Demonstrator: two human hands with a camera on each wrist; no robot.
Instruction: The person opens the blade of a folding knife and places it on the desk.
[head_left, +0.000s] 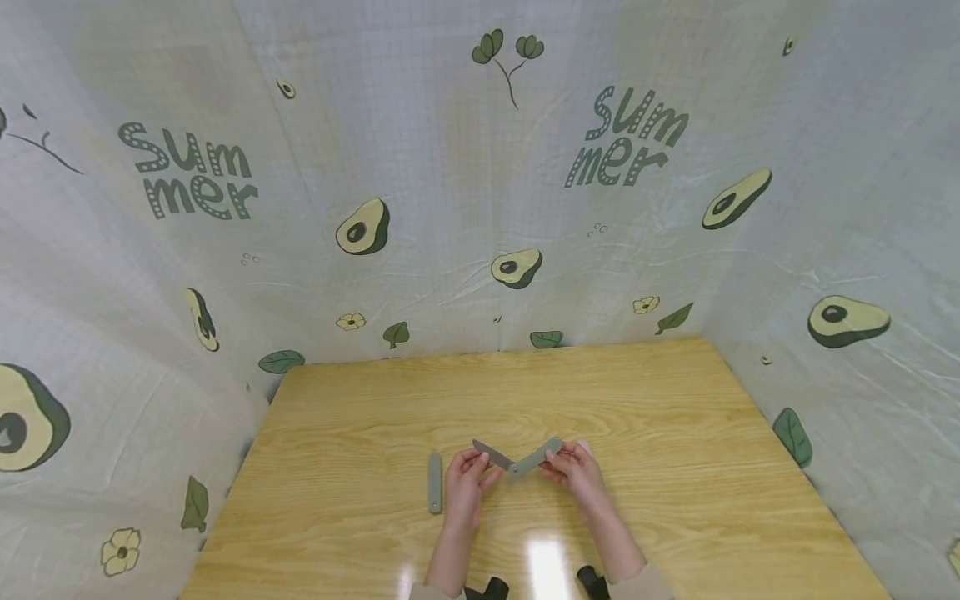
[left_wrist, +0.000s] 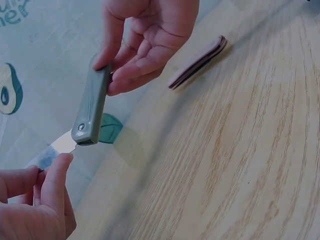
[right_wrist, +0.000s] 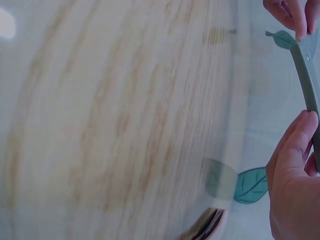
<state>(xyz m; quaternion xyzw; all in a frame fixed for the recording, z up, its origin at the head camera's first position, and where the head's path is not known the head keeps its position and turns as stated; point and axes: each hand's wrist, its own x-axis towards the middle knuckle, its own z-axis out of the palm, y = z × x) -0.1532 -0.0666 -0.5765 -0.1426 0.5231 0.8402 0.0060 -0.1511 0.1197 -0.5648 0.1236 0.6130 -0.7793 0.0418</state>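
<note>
At the left of the wooden table (head_left: 637, 400), a slim grey-green handle (head_left: 435, 483) lies roughly upright in the head view, its pin at the near end. Just right of it, the left hand (head_left: 464, 483) pinches the blade (head_left: 490, 453) of an opened folding knife between thumb and fingers. The knife is held above the tabletop, its 2 parts making a shallow V with the pivot lowest. Its green handle (head_left: 536, 457) slants up to the right hand (head_left: 576, 469), whose thumb and fingers grip the far end. Beyond that hand lies a pale pink, dark-edged piece (left_wrist: 197, 62), perhaps another folded knife, though it is mostly hidden from the head view. A cloth (head_left: 450, 150) printed with avocados hangs behind.
</note>
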